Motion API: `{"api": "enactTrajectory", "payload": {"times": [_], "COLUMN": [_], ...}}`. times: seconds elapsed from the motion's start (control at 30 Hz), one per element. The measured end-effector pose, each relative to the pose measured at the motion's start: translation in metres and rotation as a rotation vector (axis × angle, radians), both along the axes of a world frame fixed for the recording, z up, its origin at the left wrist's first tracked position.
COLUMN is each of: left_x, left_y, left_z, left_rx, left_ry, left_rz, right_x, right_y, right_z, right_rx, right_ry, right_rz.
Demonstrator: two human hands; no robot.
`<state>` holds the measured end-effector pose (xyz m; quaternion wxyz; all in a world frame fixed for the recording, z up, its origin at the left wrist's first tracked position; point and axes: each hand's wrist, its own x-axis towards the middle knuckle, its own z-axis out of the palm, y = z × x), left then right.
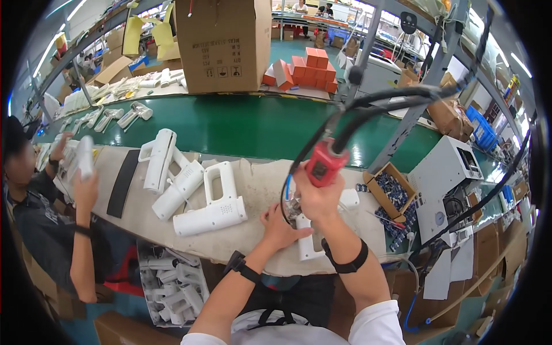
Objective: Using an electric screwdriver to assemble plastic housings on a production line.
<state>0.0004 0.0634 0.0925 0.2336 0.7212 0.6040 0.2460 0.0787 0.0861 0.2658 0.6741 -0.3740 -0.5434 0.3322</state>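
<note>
My right hand point(319, 198) is wrapped round a red powered screwdriver point(326, 163), with black cables rising from its top. The tool points down at a white plastic housing with a loop handle point(309, 246) on the bench. Holding that housing from its left side is my left hand point(280, 229), fingers closed against it and thumb laid along it. The screwdriver's tip and the spot it meets are hidden behind my hands. To the left lie three similar white housings, the nearest one point(213, 216) with its handle loop facing away from me.
An open carton of small dark parts point(393, 190) stands right, with more parts spilled beside it. A grey machine point(440, 184) is farther right. Beyond runs a green belt point(247, 123). A co-worker point(52, 213) handles a white piece at left. Below sits a bin of white parts point(172, 284).
</note>
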Motion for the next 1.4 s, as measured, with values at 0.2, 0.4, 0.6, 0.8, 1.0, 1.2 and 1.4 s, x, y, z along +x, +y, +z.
{"api": "enactTrajectory", "payload": {"times": [0.2,0.4,0.6,0.8,1.0,1.2,1.4], "left_x": [-0.006,-0.004,0.005,0.011,0.003,0.005,0.007], "left_y": [-0.006,-0.001,-0.009,-0.003,0.038,0.037,0.037], "left_z": [0.034,0.024,0.012,0.020,0.021,0.019,0.018], "left_rx": [-0.063,-0.008,0.052,0.002,0.013,0.024,0.072], "left_ry": [-0.183,-0.117,-0.041,-0.134,-0.119,-0.111,-0.110], "left_rz": [0.050,0.024,0.007,0.081,0.154,0.154,0.133], "right_x": [0.027,0.025,0.017,0.037,0.073,0.075,0.069], "right_y": [-0.024,-0.008,-0.005,-0.027,-0.044,-0.036,-0.012], "right_z": [0.055,0.027,0.001,0.036,0.056,0.035,-0.014], "right_rx": [0.111,0.045,-0.108,0.052,0.210,0.070,-0.017], "right_ry": [0.068,0.113,0.038,0.106,0.012,0.054,-0.050], "right_rz": [0.020,-0.004,0.016,-0.051,-0.094,-0.116,-0.139]}}
